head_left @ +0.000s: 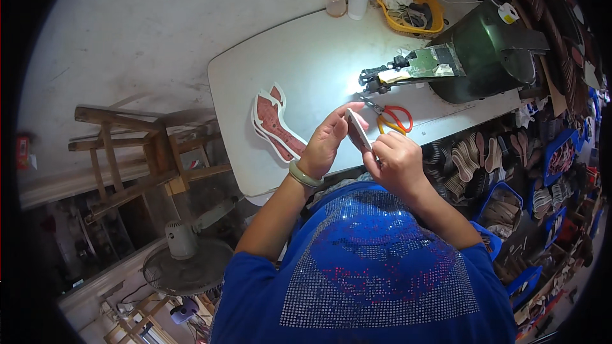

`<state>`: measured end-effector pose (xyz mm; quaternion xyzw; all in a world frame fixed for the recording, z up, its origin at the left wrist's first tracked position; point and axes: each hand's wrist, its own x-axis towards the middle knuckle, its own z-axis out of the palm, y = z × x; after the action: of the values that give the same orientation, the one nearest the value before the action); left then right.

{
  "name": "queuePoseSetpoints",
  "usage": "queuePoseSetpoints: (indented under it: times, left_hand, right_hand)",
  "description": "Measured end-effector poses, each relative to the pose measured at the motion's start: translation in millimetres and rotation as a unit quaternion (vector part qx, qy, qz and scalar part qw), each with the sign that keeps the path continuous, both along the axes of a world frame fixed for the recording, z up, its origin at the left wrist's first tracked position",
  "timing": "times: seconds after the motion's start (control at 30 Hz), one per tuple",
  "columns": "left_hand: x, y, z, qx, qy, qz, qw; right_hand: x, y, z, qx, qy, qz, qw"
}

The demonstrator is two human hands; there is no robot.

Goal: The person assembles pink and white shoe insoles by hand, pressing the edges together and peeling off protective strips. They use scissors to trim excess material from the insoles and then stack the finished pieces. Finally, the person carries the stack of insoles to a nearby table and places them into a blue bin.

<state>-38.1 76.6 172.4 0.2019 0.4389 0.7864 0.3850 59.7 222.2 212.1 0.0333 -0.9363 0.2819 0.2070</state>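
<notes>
Just above the front edge of the white table, a flat shoe part (359, 132) with a pale edge and a brownish face is held tilted between my two hands. My left hand (324, 145), with a pale bangle at the wrist, supports it between thumb and fingers. The fingers of my right hand (398, 160) are curled and pinch its lower end. Left of my hands lie several reddish shoe pieces (273, 118) with white borders, partly stacked. Beyond my right hand rest pliers (400, 119) with red and yellow-orange handles.
A dark green machine (481, 57) stands on the table (287, 57), its arm end brightly lit. Behind it are a yellow basket (437, 16) with cloths, a blue-capped bottle (358, 1) and a red-tipped bottle (336, 3). Wooden stools (153, 150) and a fan (185, 251) stand left; blue crates (500, 210) right.
</notes>
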Motion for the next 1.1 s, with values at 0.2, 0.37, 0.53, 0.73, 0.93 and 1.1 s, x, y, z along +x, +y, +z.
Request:
queuePoseSetpoints:
  times: [0.2,0.37,0.53,0.73,0.93,1.1]
  left_hand:
    - [8.6,-2.3,8.7,0.017,0.037,-0.011,0.999]
    - [14.8,-1.6,8.6,0.048,0.094,-0.024,0.994]
    - [24.0,-8.1,35.9,-0.028,0.128,-0.048,0.990]
    - [32.5,-9.0,44.4,-0.012,0.133,-0.099,0.986]
    - [41.0,-6.7,46.0,0.161,-0.095,-0.093,0.978]
    - [54.3,-20.0,35.1,0.155,-0.144,-0.061,0.976]
  right_hand:
    - [16.0,-1.5,8.0,0.017,0.014,0.009,1.000]
    - [27.9,1.0,11.5,0.008,0.019,0.015,1.000]
    - [40.0,14.7,15.5,-0.119,-0.062,0.027,0.991]
    - [39.2,25.9,16.0,-0.364,-0.236,0.135,0.891]
    - [15.1,3.9,17.0,-0.357,-0.186,0.041,0.914]
    - [11.3,-27.5,31.3,-0.102,0.051,-0.012,0.993]
